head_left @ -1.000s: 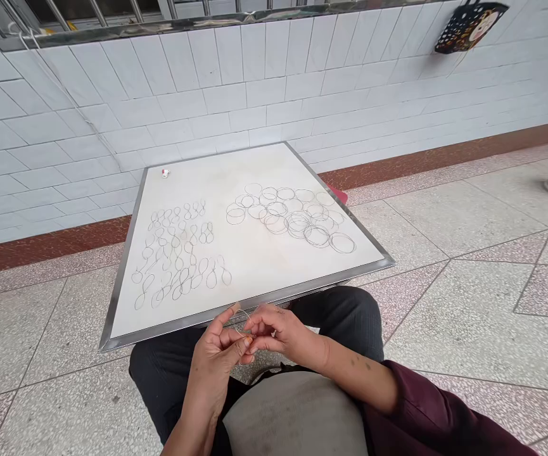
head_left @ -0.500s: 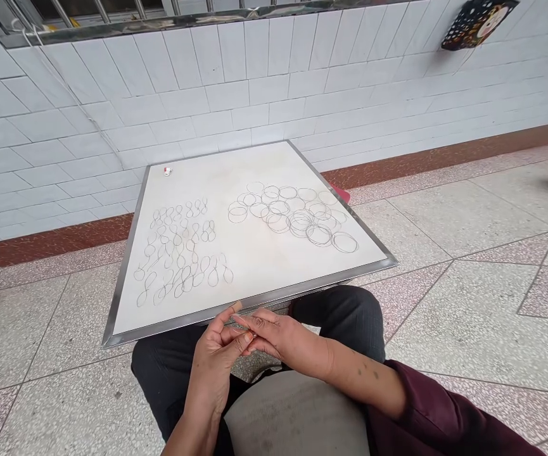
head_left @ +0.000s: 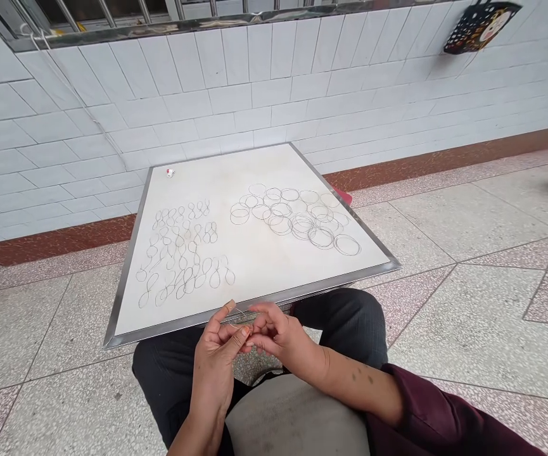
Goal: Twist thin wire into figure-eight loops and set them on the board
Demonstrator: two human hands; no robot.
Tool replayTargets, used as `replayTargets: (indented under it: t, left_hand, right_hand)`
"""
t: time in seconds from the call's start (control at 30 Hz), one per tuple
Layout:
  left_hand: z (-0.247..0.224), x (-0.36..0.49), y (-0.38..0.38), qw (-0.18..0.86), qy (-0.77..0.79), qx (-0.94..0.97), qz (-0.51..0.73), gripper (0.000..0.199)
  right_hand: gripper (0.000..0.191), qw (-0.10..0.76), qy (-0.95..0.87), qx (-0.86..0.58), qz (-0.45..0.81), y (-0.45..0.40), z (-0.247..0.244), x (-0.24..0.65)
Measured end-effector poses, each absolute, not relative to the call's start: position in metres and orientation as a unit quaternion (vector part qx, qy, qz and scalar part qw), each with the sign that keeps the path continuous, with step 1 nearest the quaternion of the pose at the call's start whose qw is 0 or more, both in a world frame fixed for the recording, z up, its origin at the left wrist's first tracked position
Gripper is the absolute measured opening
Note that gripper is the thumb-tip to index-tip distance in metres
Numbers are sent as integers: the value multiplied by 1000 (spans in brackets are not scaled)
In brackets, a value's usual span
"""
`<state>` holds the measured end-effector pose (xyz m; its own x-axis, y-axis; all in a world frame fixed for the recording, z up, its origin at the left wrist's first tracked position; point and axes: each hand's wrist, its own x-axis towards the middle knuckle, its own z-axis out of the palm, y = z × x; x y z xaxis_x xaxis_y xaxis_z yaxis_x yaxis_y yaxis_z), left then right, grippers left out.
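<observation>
Figure-eight wire loops [head_left: 183, 250] lie on a white counter [head_left: 178, 326]. At its near edge, a left hand [head_left: 214, 354] pinches a thin wire [head_left: 239, 318] between thumb and forefinger, other fingers loosely parted. A right hand [head_left: 278, 339] curls close, its contact unclear. Wire rings [head_left: 293, 215] lie beyond. A slackened pinch could let the springy wire slip.

The left hand [head_left: 214, 361] lies palm-up with fingers curled, and the right hand [head_left: 278, 335] arches just beside it, fingertips meeting near its thumb.
</observation>
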<state>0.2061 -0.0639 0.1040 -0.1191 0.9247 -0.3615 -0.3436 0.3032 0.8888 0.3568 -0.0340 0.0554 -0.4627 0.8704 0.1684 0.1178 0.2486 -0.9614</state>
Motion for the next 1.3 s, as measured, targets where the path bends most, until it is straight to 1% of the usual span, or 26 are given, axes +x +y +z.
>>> replayTargets:
  t: [0.1,0.2,0.3,0.43,0.73,0.9,0.97,1.17,1.23,1.3]
  left_hand:
    - [101,207,-62,606,531,243,541,71]
    - [99,208,-61,601,531,225,553,73]
    - [97,209,-61,588,534,213,569,74]
    - [93,209,-60,568,538,200,590,72]
    - [89,211,-59,561,530,175,611,71]
    - [85,211,-58,553,528,183,618,72]
    - [84,211,-59,550,526,195,619,70]
    - [79,210,-61,527,533,238,618,66]
    - [79,210,-60,527,533,234,619,67]
    - [80,210,-59,527,530,223,626,67]
  right_hand:
    - [28,406,-695,-369,464,-35,52,354]
    - [21,406,-713,-372,434,-35,52,353]
    - [18,399,-725,-373,419,-34,53,353]
    - [16,416,-752,-369,354,-33,49,352]
    - [18,392,-802,-363,268,-30,43,349]
    - [15,430,-799,-347,237,-30,45,345]
    - [15,438,-797,-342,235,-30,45,344]
    - [15,428,-800,-340,247,-30,46,342]
    - [11,426,-778,-359,289,-31,47,341]
    - [4,420,-727,-386,381,-32,47,338]
